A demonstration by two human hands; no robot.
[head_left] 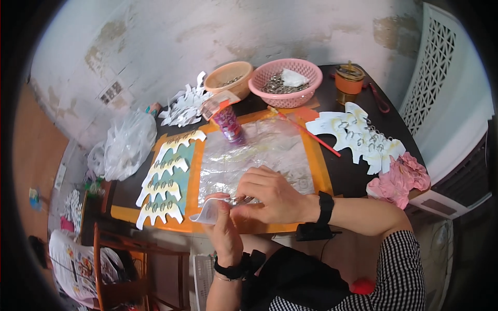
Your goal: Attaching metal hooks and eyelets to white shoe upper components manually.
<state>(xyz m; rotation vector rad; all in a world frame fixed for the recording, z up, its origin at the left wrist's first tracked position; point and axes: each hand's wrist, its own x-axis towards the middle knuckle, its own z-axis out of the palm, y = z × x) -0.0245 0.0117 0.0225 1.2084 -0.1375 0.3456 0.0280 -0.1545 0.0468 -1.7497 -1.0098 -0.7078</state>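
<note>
Near the table's front edge, my left hand (224, 233) is closed on a white cut-out piece (208, 211) that curls up at its left side. My right hand (272, 194) is bent over beside it, fingertips curled together next to small shiny metal pieces (243, 200); whether they grip any is hidden. Beneath both hands lies a crinkled clear plastic sheet (254, 145) bordered by orange tape. To the left, several white scalloped cut-outs (165, 167) with metal rings and yellowish smears are lined up in a column.
At the back stand a pink basket (285, 101) of metal pieces and an orange basin (228, 78). A purple tube (228, 124), a red brush (306, 132) and an orange-banded jar (348, 83) lie around. More ringed cut-outs (358, 135) and a pink cloth (398, 180) are right.
</note>
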